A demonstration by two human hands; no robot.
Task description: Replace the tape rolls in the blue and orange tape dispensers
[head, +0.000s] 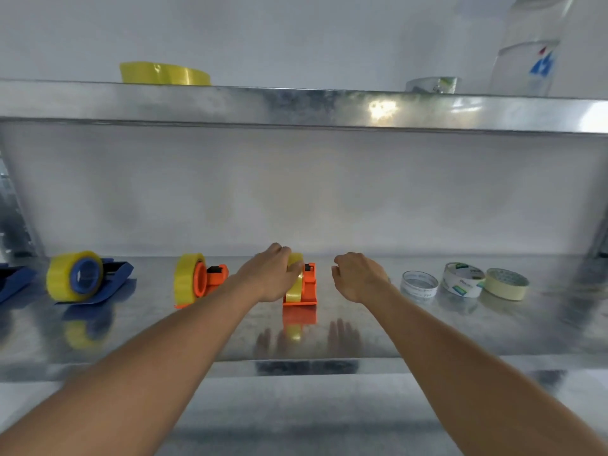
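On a metal shelf (460, 334) stand a blue dispenser (95, 281) with a yellow roll, an orange dispenser (200, 279) with a yellow roll, and a second orange dispenser (307, 287) in the middle. My left hand (269, 278) grips the yellow tape roll (294, 284) on that middle dispenser. My right hand (358, 276) hovers just right of it, fingers curled loosely, holding nothing. Part of another blue dispenser (13, 278) shows at the far left edge.
Three loose rolls lie to the right: a clear one (418, 284), a white printed one (462, 279) and a cream masking roll (506, 284). On the upper shelf (296, 106) rest yellow tape (164, 74), a clear roll (432, 84) and a plastic bottle (529, 47).
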